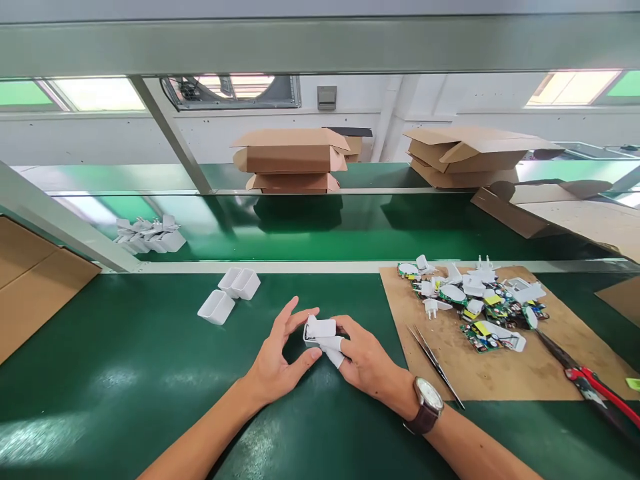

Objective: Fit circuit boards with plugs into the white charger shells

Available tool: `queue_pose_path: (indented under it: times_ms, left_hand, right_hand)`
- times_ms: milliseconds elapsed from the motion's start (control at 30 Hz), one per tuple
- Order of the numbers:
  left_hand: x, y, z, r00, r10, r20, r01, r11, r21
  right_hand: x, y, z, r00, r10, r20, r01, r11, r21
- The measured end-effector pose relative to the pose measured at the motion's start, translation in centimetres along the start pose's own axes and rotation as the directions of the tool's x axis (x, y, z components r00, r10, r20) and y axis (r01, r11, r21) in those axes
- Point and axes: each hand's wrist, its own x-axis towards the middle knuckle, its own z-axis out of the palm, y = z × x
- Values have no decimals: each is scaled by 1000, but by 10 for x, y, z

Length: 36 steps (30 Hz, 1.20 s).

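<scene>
Both my hands meet over the green bench top, holding a small white plastic charger housing point(320, 329) between them. My left hand point(281, 357) pinches its left side with thumb and fingertips, the other fingers raised. My right hand point(363, 360), with white finger cots on some fingertips and a brown-strapped watch point(427, 403) on the wrist, grips the housing from the right and underneath. Three empty white housings point(231, 293) lie on the bench to the far left of my hands.
A brown cardboard mat point(525, 373) at right carries a heap of circuit boards and white plug parts point(475, 303), tweezers point(435, 363) and red-handled cutters point(595, 387). More white shells point(147, 235) lie on the conveyor behind. Cardboard boxes point(290, 160) stand further back; cardboard sheet point(30, 280) at left.
</scene>
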Motion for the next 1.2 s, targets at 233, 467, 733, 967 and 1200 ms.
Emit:
queue_pose_path:
  times_ms: [233, 467, 733, 967, 1200]
  left_hand:
    - [4, 4, -4, 993, 115, -36, -109, 986, 129]
    - [5, 6, -1, 994, 50, -96, -33, 985, 169]
    - [5, 4, 0, 993, 86, -83, -71, 983, 171]
    - [5, 3, 1, 990, 118, -79, -103, 981, 164]
    - [7, 4, 1, 990, 119, -76, -103, 978, 184]
  right_hand:
    - [-1, -4, -4, 999, 10, 47, -10, 1000, -10]
    - [5, -8, -3, 1000, 22, 10, -22, 1000, 12]
    - [6, -8, -3, 992, 29, 120, -21, 998, -64]
    - [4, -4, -1, 998, 30, 53, -31, 999, 16]
    - [3, -5, -5, 999, 48, -19, -45, 990, 130]
